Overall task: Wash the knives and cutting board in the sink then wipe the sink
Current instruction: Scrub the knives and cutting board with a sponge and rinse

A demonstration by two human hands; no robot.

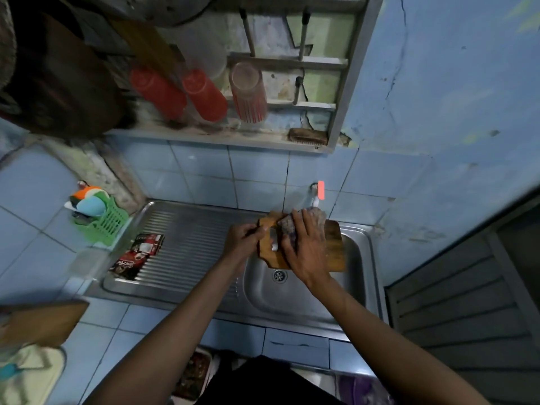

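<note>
A wooden cutting board (334,244) lies across the far side of the steel sink basin (315,299), under the wall tap (317,194). My left hand (244,239) is closed on the handle of a knife (274,240) whose short blade rests on the board. My right hand (304,252) presses a greyish scrubbing sponge (306,219) against the blade and the board. The drain (279,276) shows just below the board.
The ribbed draining board (187,238) holds dark red sachets (137,255). A green plastic caddy (105,220) with sponges sits at its far left corner. Red cups (181,92) hang in the rack above. Another wooden board (43,323) lies on the tiled counter at left.
</note>
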